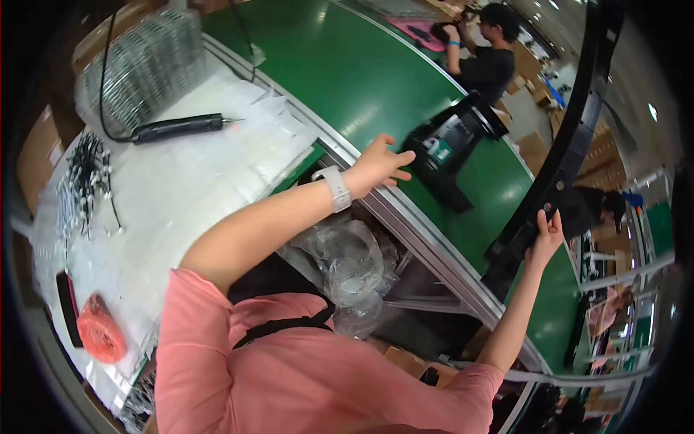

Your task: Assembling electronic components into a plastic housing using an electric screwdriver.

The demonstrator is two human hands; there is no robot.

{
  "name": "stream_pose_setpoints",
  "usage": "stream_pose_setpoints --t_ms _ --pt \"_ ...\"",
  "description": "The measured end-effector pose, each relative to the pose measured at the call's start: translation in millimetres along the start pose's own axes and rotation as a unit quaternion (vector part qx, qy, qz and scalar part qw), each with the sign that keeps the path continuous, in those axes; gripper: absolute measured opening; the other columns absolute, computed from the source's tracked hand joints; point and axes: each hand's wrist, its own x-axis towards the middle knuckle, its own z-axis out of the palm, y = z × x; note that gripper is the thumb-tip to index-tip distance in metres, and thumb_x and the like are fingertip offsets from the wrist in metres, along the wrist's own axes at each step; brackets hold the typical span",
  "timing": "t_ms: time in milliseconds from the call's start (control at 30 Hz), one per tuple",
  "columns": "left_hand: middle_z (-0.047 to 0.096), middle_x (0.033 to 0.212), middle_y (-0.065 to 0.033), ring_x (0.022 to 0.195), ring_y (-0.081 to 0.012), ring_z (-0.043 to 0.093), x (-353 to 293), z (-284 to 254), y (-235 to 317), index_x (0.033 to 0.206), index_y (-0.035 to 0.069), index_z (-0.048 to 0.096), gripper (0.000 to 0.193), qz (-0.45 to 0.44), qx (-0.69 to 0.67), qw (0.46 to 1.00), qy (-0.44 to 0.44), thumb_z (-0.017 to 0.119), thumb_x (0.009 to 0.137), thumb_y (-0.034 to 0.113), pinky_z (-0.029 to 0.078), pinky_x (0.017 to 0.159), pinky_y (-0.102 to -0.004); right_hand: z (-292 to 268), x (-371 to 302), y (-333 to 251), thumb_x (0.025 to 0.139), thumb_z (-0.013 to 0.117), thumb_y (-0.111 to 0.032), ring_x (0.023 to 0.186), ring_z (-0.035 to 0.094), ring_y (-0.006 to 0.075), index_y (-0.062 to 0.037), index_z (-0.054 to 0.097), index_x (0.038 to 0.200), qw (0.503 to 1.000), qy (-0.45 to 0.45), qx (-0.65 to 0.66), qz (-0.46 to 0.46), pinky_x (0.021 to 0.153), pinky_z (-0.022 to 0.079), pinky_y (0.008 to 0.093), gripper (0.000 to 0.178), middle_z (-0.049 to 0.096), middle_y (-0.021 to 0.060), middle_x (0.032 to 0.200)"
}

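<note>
My left hand (379, 165), a pale watch on its wrist, reaches over the near rail of the green conveyor with fingers apart and nothing in them. Just beyond its fingertips lies a black plastic stand-like part (457, 148) with a green and silver patch on it. At the right, my right hand (546, 240) grips the lower portion of a long black plastic strip (560, 166) with small holes along it. The strip slants up over the conveyor to the top of the view. Part of the right hand's grip is hidden behind the strip.
On the white-covered bench (173, 173) at left lie a black electric screwdriver (181, 129), cables (87, 173), a red roll (101, 329) and stacked clear trays (144, 69). Plastic wrap (347, 260) hangs below the conveyor rail (426, 224). A person (491, 58) works across the conveyor (325, 58).
</note>
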Motion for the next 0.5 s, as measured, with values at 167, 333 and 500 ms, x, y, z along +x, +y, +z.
stream_pose_setpoints --t_ms 167,333,500 --pt "0.064 0.117 -0.0170 0.101 -0.0229 0.068 -93 -87 72 0.133 0.001 0.044 0.069 0.108 0.006 0.994 0.003 0.056 0.094 0.056 0.053 0.079 -0.0334 70 18 -11 0.090 0.069 -0.005 0.077 0.055 0.0042 0.0037 0.064 0.118 0.978 -0.168 -0.093 -0.076 0.069 0.041 0.0177 0.030 0.065 -0.0035 0.096" --pt "0.063 0.124 -0.0150 0.115 -0.0205 0.060 -270 -196 123 0.136 0.003 0.049 0.077 0.224 -0.058 0.960 0.156 0.036 0.096 0.067 0.046 0.095 -0.0365 229 20 -24 0.087 0.071 -0.007 0.070 0.052 0.0051 0.0043 0.068 0.111 0.884 -0.431 -0.109 -0.143 0.063 0.040 0.0197 0.026 0.066 -0.0025 0.087" --pt "0.061 0.127 -0.0114 0.119 -0.0174 0.056 -435 -218 86 0.138 0.004 0.049 0.074 0.270 0.194 0.849 0.411 0.031 0.099 0.064 0.044 0.098 -0.0358 410 -32 -47 0.081 0.072 -0.004 0.067 0.054 0.0078 0.0050 0.069 0.104 0.696 -0.667 -0.065 -0.256 0.062 0.043 0.0231 0.025 0.066 0.0033 0.077"
